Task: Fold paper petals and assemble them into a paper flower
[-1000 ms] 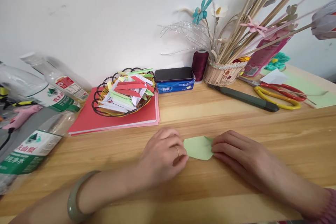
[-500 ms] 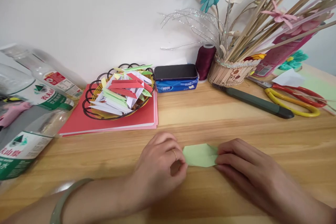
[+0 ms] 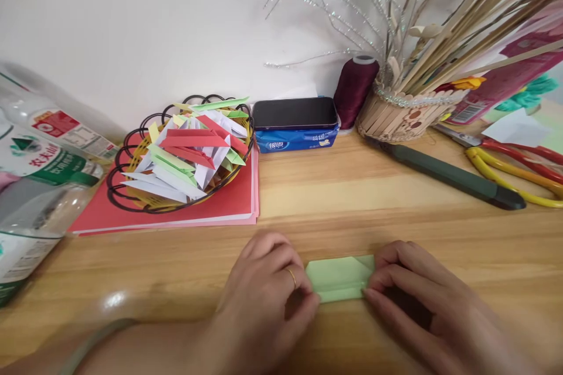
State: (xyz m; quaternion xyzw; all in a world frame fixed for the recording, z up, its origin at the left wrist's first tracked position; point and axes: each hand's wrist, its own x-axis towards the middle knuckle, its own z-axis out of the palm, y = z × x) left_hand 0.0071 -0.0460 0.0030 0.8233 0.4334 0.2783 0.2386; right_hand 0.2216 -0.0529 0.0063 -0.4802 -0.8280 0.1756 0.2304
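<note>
I pinch the green paper strip (image 3: 339,277) lying crosswise between my left hand (image 3: 268,299) and right hand (image 3: 413,299), both equally near.

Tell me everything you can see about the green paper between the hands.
The green paper is a small, pale green sheet folded into a flat, roughly rectangular strip, with a crease running lengthwise and an angled fold near its right end. It lies flat on the wooden table, near the front edge. The left hand presses its left end and the right hand its right end with the fingertips.
</note>
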